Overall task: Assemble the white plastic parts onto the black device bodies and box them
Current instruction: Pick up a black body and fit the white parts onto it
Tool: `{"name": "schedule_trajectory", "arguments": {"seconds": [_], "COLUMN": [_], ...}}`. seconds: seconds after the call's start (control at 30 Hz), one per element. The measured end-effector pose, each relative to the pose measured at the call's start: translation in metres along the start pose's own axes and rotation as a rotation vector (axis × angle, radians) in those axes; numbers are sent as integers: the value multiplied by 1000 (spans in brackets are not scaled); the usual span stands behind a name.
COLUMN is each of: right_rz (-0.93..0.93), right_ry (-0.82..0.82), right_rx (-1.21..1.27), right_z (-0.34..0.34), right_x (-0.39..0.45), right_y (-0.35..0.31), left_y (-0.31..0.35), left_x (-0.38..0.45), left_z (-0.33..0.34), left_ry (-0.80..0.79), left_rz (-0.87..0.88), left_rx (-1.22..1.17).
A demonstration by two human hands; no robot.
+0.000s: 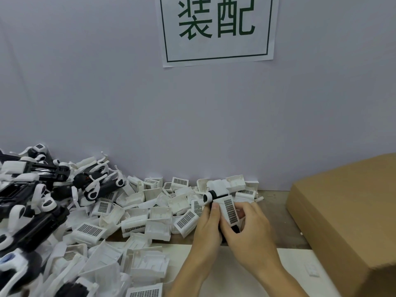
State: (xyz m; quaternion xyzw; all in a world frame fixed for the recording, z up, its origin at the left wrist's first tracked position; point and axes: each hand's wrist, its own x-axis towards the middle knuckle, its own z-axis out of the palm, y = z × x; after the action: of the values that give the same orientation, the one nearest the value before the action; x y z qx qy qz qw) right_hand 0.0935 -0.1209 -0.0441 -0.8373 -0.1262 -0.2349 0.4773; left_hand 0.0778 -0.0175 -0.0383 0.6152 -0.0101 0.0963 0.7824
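Observation:
Between both hands is a black device body [212,195] with a white grille part [229,210] on its top face. My left hand [209,228] grips the body from the left, thumb up along its side. My right hand [249,230] holds it from the right, fingers curled round the white part and the body's lower end. Most of the black body is hidden by my hands. A heap of loose white plastic parts [137,217] spreads to the left, and black device bodies [42,219] are piled at the far left.
A closed brown cardboard box [347,213] stands at the right on the wooden table [276,224]. White sheets [225,273] cover the table's near part. A grey wall with a green-lettered sign [217,28] rises right behind the work.

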Motion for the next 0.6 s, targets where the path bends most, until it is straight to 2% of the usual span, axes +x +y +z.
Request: {"name": "schedule_trajectory", "arguments": {"seconds": [0.13, 0.3, 0.47, 0.6], "right_rz": [36, 79, 23, 81], "right_ry": [-3, -60, -101, -118], "right_rx": [45, 137, 3, 68], "right_z": [2, -1, -4, -3], "right_x": [1, 2, 1, 2], "right_y": [3, 2, 3, 4], "left_y": [0, -1, -5, -6], "left_x": [0, 3, 4, 5], "left_z": [-1, -5, -5, -6], "left_ry": [-39, 15, 25, 34], "left_rz": [5, -13, 28, 36], "left_rx": [-15, -80, 16, 59]}}
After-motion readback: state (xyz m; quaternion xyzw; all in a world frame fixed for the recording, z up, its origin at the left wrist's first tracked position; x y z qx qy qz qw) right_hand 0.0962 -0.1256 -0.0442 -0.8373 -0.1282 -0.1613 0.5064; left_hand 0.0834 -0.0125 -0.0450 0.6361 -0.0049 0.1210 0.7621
